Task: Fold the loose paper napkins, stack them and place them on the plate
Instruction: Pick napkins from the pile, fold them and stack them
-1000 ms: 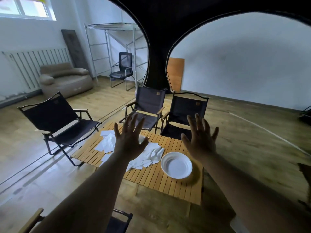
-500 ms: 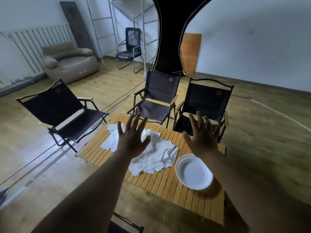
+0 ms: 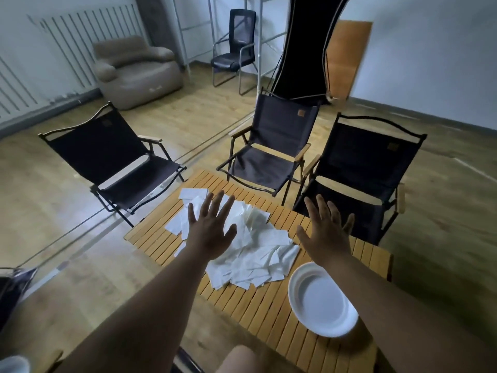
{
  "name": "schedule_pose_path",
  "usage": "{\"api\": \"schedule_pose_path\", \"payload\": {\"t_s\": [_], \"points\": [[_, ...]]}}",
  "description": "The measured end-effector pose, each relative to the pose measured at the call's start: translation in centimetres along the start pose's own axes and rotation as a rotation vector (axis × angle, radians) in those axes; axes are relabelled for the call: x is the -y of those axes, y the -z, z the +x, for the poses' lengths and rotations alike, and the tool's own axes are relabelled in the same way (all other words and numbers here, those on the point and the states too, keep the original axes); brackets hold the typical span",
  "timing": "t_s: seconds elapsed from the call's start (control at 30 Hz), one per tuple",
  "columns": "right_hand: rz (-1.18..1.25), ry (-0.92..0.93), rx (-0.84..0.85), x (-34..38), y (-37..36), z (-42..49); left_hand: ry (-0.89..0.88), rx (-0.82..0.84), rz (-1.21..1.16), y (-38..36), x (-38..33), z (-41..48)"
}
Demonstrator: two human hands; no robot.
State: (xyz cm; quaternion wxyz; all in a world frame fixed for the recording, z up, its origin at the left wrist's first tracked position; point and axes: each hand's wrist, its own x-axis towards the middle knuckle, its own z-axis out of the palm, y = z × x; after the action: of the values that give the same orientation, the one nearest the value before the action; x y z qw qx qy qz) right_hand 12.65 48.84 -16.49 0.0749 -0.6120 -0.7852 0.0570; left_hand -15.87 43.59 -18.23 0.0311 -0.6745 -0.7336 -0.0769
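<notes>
A loose heap of white paper napkins [image 3: 252, 254] lies spread over the middle of a low slatted wooden table [image 3: 271, 316]. A white plate [image 3: 320, 300] sits empty on the table to the right of the heap. My left hand [image 3: 212, 227] is stretched out above the napkins with fingers spread, holding nothing. My right hand [image 3: 325, 230] is held out the same way, fingers straight, above the table's far right part beyond the plate. Part of the heap is hidden under my left hand.
Three dark folding chairs stand round the table: one at the left [image 3: 113, 162], one behind [image 3: 271, 146], one at the back right [image 3: 357, 176]. A beige armchair [image 3: 137, 71] and an office chair [image 3: 236, 47] are farther back. A knee [image 3: 239, 359] shows at the bottom edge.
The view has come closer to the table and tilted down. Both hands stay stretched out with fingers spread and now hang over the napkins and table.
</notes>
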Motion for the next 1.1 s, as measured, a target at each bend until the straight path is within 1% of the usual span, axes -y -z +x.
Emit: {"api": "schedule_pose_path", "payload": {"t_s": [0.23,0.4,0.6,0.8,0.97,1.1], "points": [[0.020,-0.027,0.060,-0.3,-1.8,3.4,-0.002,0.052,-0.019,-1.8,1.0,3.8],[0.044,-0.074,0.062,1.8,-3.0,5.7,-0.037,0.089,-0.068,-4.0,3.0,7.7],[0.013,-0.242,0.074,5.4,-5.9,10.0,-0.176,0.177,-0.108,-6.6,7.7,13.7],[-0.001,-0.406,0.102,12.6,-10.0,12.4,-0.340,0.300,-0.088,-8.9,14.4,18.4],[0.002,-0.464,0.146,16.5,-12.5,12.3,-0.422,0.353,-0.080,-11.0,17.1,18.9],[0.003,-0.479,0.184,17.9,-14.1,12.1,-0.450,0.392,-0.088,-12.9,17.9,18.4]]}}
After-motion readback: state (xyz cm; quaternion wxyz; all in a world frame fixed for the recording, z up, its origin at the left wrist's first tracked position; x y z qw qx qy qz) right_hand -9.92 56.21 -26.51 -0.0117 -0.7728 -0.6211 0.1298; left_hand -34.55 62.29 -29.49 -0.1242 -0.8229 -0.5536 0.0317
